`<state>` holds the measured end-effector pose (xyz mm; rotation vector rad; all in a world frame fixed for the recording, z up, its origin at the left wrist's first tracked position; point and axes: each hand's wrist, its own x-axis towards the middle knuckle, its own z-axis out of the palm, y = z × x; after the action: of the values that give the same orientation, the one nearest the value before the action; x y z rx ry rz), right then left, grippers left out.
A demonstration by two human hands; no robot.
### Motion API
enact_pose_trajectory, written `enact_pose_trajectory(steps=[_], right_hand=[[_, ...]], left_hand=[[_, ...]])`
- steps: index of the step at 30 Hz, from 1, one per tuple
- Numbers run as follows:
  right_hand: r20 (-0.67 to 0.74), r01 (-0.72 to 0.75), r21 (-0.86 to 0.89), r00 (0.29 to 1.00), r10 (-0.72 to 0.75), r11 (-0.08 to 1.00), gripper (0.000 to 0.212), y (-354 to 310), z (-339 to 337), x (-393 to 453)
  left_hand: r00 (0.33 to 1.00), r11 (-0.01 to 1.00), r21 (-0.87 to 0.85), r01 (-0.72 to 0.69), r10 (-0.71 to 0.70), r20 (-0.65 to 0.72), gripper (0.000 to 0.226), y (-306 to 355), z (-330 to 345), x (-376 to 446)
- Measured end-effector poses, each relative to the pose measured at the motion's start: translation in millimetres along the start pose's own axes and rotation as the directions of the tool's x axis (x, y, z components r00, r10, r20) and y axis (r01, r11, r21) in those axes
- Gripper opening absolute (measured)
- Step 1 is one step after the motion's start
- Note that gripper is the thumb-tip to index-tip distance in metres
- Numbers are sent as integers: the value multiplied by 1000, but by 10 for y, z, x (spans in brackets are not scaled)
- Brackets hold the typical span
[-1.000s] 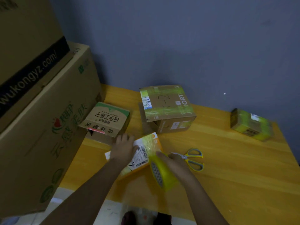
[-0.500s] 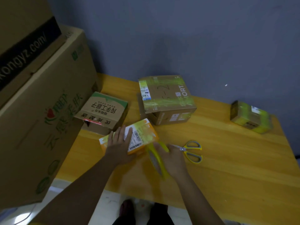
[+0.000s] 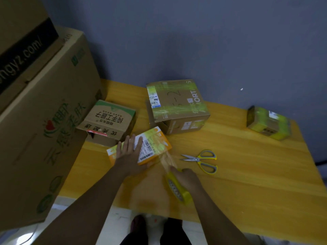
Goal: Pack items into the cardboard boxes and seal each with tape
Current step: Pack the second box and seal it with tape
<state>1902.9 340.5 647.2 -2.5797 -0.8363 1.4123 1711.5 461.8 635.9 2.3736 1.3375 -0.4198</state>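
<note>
A small orange box point(image 3: 155, 144) with a white barcode label lies on the wooden table point(image 3: 247, 174). My left hand point(image 3: 128, 152) presses flat on its top with straight fingers. My right hand point(image 3: 184, 177) grips a yellow tape roll point(image 3: 177, 190) just below and right of the box. A strip of clear tape point(image 3: 167, 160) stretches from the roll up to the box's near right corner. Yellow-handled scissors point(image 3: 201, 160) lie to the right of the strip.
A green-topped carton point(image 3: 108, 121) lies behind the orange box. A taped brown box point(image 3: 177, 106) stands at the centre back, and a small taped package point(image 3: 269, 122) at the far right. Large stacked cartons point(image 3: 40, 112) wall off the left. The table's near edge runs just below my hands.
My right hand has pulled the tape roll back toward me, drawing out a strip from the orange box. My left hand stays pressed on the box top.
</note>
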Motion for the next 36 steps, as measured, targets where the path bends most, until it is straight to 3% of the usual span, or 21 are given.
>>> enact_pose_trajectory(steps=[2, 5, 7, 10, 12, 14, 16, 17, 19, 21, 25, 30, 33, 36], right_hand=[[14, 55, 44, 998, -56, 998, 84, 70, -45, -51], [13, 181, 139, 983, -184, 974, 51, 228, -79, -116], [19, 222, 151, 974, -227, 963, 46, 329, -71, -144], [16, 271, 101, 962, -274, 957, 44, 449, -55, -133], [8, 294, 93, 955, -296, 951, 44, 494, -98, -91], [-105, 332, 103, 941, -321, 938, 34, 542, -186, 15], [-325, 346, 9, 888, -324, 938, 20, 630, -325, 201], [-385, 334, -109, 854, -350, 936, 31, 672, -409, 319], [-334, 281, -356, 853, -402, 891, 51, 740, -566, 558], [-236, 240, -535, 878, -416, 810, 51, 759, -673, 770], [-95, 205, -733, 913, -396, 649, 47, 780, -777, 1043], [90, 359, -841, 830, -551, 404, 43, 698, -968, 1185], [195, 505, -667, 828, -525, 548, 31, 593, -1125, 1136], [290, 572, -299, 817, -499, 764, 16, 493, -1272, 984]], left_hand=[[1000, 1000, -24, 13, -13, -2, 144, 21, -21, -6], [996, 995, -68, 79, -75, 56, 121, 128, -91, 10], [992, 985, -134, 108, -97, 86, 118, 282, -138, 13], [997, 987, -148, 59, -65, -33, 112, 653, -125, -13], [998, 987, -148, 63, -67, -21, 122, 889, -80, -24], [993, 984, -131, 118, -115, 32, 132, 1020, -4, -26], [987, 981, -109, 161, -162, -1, 136, 1059, 72, -30], [984, 979, -110, 173, -177, -33, 137, 1058, 110, -31], [980, 974, -142, 176, -187, -69, 142, 1052, 150, -36], [982, 972, -173, 158, -174, -78, 144, 1052, 160, -63], [968, 975, -158, 159, -185, -171, 130, 1030, 292, -80], [953, 962, -190, 195, -232, -197, 138, 1068, 339, -171], [955, 959, -185, 214, -245, -168, 142, 1061, 351, -194], [962, 960, -186, 208, -235, -140, 141, 1035, 340, -194]])
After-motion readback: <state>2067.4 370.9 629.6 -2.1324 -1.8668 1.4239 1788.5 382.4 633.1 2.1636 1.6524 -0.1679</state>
